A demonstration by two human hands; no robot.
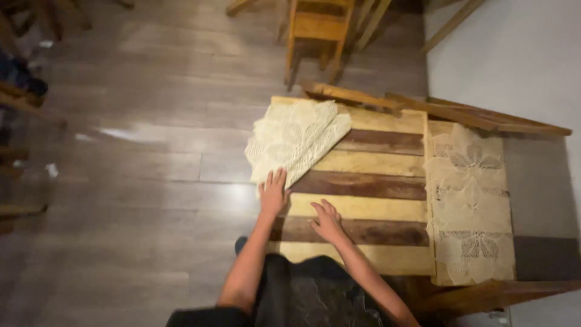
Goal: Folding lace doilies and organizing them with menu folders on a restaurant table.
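I see my left hand point(273, 192) flat on the near corner of a folded cream lace cloth point(295, 140), fingers spread and pressing down, not curled round anything; I judge that this pins the fold so the cloth lies flat. The cloth sits at the table's point(369, 209) ten o'clock corner, part of it hanging over the left edge. My right hand point(327, 221) rests just to the right, at about six o'clock on the table, palm down on bare wood, fingers apart, holding nothing; it looks placed for balance while I lean in. The two hands are near each other but not touching.

The table top is made of alternating pale and dark slats. At three o'clock a second lace cloth point(469, 203) lies spread full length over a narrow side section, its flower pattern showing. Loose wooden strips point(436, 110) lie at twelve o'clock along the far edge. A wooden chair point(318, 27) stands on the floor point(133, 157) beyond. I can see no packages, labels or signs anywhere.
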